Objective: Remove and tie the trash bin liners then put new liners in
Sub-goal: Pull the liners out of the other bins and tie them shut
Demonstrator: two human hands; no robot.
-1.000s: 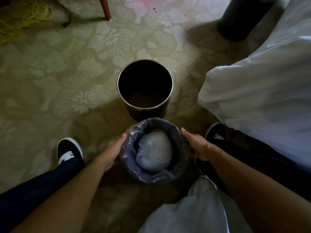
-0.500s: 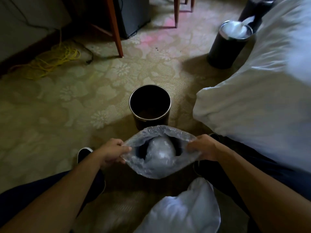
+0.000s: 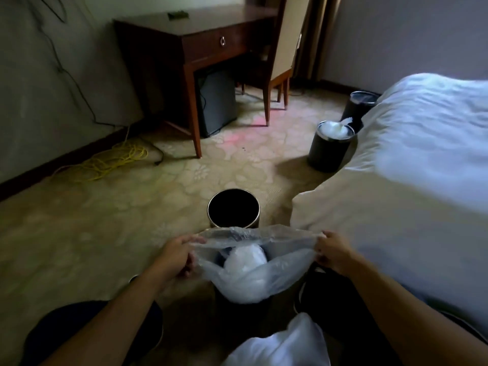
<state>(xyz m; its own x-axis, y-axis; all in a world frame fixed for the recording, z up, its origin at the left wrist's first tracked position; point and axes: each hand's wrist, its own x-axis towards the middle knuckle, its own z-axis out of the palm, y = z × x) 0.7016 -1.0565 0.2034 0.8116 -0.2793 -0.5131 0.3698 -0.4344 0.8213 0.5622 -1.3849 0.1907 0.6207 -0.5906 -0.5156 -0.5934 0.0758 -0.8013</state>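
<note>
A clear plastic liner [image 3: 264, 282] with white crumpled trash [image 3: 244, 257] inside hangs stretched between my hands, lifted partly out of a dark bin [image 3: 243, 309] between my feet. My left hand [image 3: 175, 256] pinches the liner's left edge. My right hand [image 3: 334, 253] pinches its right edge. Just beyond stands a bare black bin [image 3: 233, 207] with a metal rim and no liner. A white bag [image 3: 280, 344] lies at the bottom of the view, near my knees.
A bed with white sheets [image 3: 396, 167] fills the right side. Two more dark bins [image 3: 330, 146] [image 3: 360, 104] stand by its edge, the nearer holding white plastic. A wooden desk [image 3: 190, 38], a chair [image 3: 282, 56] and yellow cable [image 3: 113, 159] lie further back on the patterned carpet.
My hands took hold of the liner's rim, peeled it off the bin and pulled it up and apart. My head tilted up, bringing the desk and the bed into view.
</note>
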